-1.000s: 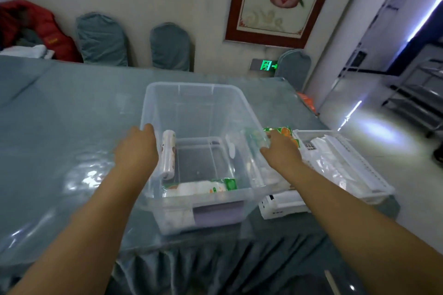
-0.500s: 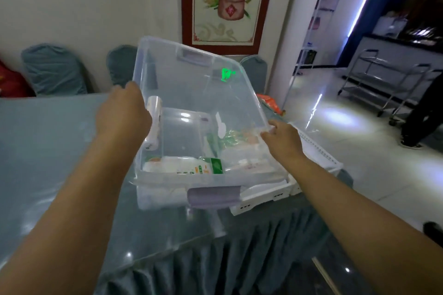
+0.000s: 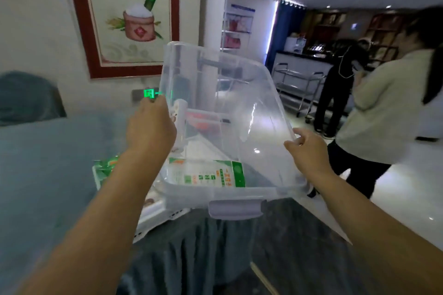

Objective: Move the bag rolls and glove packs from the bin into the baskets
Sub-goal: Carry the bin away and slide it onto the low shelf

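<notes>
Head cam only, so one view. Counting: one clear plastic bin [image 3: 230, 112], one white bag roll [image 3: 179, 124], one flat glove pack [image 3: 208, 175] with green print, and one white basket [image 3: 153, 213] that I can make out properly. Two other people are standing off around 3 o'clock, one in a pale top [image 3: 383, 108], one in dark clothes [image 3: 335, 88].

The bin is being held up off the blue-clothed table [image 3: 48, 163], tilted so its far end is sitting higher and the grey latch [image 3: 233, 209] end is sitting nearest the camera. The glove pack is lying at the low near end inside it. The bag roll is standing along the bin's 9 o'clock wall.

The left hand [image 3: 149, 127] is curling over the 9 o'clock rim, fingers wrapping the edge right by the roll. The right hand [image 3: 308, 151] is gripping the 3 o'clock rim, thumb on top. Both forearms are reaching forward.

The basket is sitting on the table at 8 o'clock of the bin, partly under the left arm, with some green packaging [image 3: 105, 165] in it.
</notes>
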